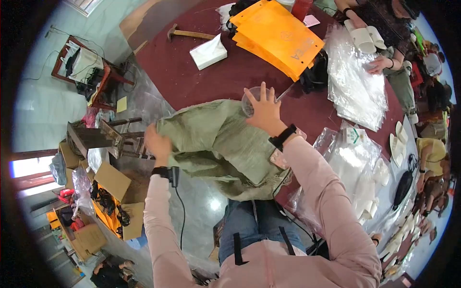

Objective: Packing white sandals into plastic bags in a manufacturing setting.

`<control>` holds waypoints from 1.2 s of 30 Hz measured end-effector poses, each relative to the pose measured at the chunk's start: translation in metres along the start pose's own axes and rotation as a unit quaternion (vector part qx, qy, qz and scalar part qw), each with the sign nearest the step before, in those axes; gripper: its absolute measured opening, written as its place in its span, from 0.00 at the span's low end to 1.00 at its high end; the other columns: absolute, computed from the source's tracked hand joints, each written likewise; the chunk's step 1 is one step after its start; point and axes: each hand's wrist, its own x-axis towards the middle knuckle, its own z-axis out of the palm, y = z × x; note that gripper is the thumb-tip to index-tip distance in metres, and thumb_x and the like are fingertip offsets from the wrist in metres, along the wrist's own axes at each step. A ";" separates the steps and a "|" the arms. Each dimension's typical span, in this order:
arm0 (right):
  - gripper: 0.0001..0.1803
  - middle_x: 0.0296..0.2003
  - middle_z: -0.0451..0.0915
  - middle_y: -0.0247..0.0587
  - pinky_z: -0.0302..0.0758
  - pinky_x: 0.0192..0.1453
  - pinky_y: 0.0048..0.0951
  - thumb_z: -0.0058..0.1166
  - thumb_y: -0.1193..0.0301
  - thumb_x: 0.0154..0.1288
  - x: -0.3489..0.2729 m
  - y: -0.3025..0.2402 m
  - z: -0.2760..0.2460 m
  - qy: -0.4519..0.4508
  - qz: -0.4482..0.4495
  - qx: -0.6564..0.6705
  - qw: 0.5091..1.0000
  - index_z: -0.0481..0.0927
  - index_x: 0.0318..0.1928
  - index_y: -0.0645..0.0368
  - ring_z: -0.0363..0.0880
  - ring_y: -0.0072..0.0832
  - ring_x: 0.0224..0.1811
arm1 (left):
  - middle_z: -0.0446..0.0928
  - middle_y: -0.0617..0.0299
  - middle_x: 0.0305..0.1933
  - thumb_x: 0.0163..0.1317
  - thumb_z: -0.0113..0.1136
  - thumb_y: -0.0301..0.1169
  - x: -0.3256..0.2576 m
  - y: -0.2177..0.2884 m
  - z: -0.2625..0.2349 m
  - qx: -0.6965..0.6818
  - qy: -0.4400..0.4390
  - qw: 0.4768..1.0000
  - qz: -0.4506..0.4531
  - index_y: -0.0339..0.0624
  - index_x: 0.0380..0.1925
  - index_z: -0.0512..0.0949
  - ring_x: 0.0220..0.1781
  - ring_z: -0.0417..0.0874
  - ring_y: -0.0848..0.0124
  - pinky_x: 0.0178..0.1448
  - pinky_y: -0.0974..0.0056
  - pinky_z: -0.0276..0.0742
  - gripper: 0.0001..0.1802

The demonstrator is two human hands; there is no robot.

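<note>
A grey-green woven sack [206, 132] lies crumpled over the near left edge of the dark red table, and part of it hangs down above my lap. At its left side, my left hand [157, 144] is closed on the sack's edge, slightly smeared by motion. My right hand [265, 111] rests with fingers spread at the sack's far right part. Beneath and beside those fingers is a clear round plastic container [248, 103], partly covered by the hand. A pinkish patch [279, 158] shows near my right wrist.
Beyond the sack, a hammer [192, 33], a white tissue pack [208, 52] and orange bags [278, 36] lie on the table [182, 81]. Clear plastic bags [353, 86] spread rightward, near a co-worker's hand [380, 65]. Cardboard boxes [113, 180] and a wooden stool [91, 137] stand left.
</note>
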 end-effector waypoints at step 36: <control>0.55 0.67 0.44 0.58 0.39 0.66 0.64 0.67 0.54 0.33 0.018 -0.067 0.019 0.154 0.034 0.087 0.984 0.53 0.66 0.34 0.40 0.56 0.69 | 0.70 0.48 0.46 0.55 0.53 0.24 0.024 0.142 0.028 -0.193 -0.015 0.945 0.265 0.34 0.44 0.72 0.48 0.71 0.51 0.55 0.54 0.65 0.15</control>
